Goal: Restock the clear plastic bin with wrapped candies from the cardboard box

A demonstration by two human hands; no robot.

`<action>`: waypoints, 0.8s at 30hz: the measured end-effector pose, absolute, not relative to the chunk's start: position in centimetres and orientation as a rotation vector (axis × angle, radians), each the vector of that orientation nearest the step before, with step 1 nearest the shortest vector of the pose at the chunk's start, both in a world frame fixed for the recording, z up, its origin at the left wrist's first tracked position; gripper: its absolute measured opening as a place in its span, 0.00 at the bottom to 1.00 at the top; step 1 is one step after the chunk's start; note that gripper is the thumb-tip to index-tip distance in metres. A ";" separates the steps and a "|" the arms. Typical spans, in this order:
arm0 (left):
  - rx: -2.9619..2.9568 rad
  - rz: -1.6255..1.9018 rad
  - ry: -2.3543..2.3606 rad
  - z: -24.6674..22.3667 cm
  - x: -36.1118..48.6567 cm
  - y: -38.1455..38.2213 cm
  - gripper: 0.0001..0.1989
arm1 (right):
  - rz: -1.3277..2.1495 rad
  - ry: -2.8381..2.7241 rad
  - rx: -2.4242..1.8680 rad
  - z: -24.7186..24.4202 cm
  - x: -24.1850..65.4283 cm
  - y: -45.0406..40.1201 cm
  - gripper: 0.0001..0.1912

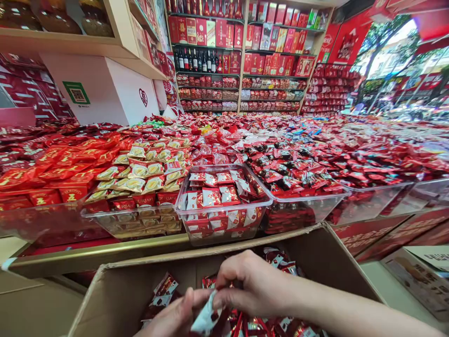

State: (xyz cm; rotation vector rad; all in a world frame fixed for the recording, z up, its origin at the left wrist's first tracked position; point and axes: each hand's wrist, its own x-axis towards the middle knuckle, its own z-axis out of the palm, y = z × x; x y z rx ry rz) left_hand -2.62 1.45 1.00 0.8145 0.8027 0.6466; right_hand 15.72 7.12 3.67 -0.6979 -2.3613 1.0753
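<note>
My right hand [250,285] reaches in from the right over an open cardboard box [115,299]. Its thumb and fingers pinch the upper end of a small white and red candy packet [207,316]. My left hand [175,314] is close beside it at the lower edge, thumb raised apart and fingers stretched behind the packet. The packet lies against the left fingers; whether they grip it is partly hidden. Below both hands, the box contains many loose red and white candy packets [254,325]. Just beyond it stands a clear plastic bin [224,206] with similar packets in rows.
Heaped bins of gold durian packets [140,180], red packets [73,173] and dark red packets [280,173] line the display. A wooden shelf [87,44] juts out upper left above a white box [115,89]. Another printed carton [419,276] sits at right.
</note>
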 end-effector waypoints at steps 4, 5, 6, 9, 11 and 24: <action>1.012 0.677 1.003 0.6 -2.4 1.5 0.16 | 1.232 -2.201 -0.990 3.0 15.9 7.5 0.15; 1.041 0.679 1.029 0.6 -2.2 1.5 0.15 | 1.288 -2.153 -1.026 2.8 15.9 7.6 0.17; 1.054 0.686 1.041 0.7 -2.1 1.5 0.15 | 1.331 -2.122 -1.037 2.7 15.9 7.7 0.18; 1.109 0.682 1.071 0.7 -2.0 1.6 0.16 | 1.375 -2.214 -0.980 2.4 16.3 8.1 0.17; 1.287 0.548 1.183 0.2 -2.4 1.8 0.18 | 1.331 -2.432 -0.943 2.0 16.8 8.6 0.15; 1.886 0.022 1.772 -8.6 -3.9 3.2 0.07 | 0.652 -3.227 -1.385 -1.3 17.2 8.9 0.15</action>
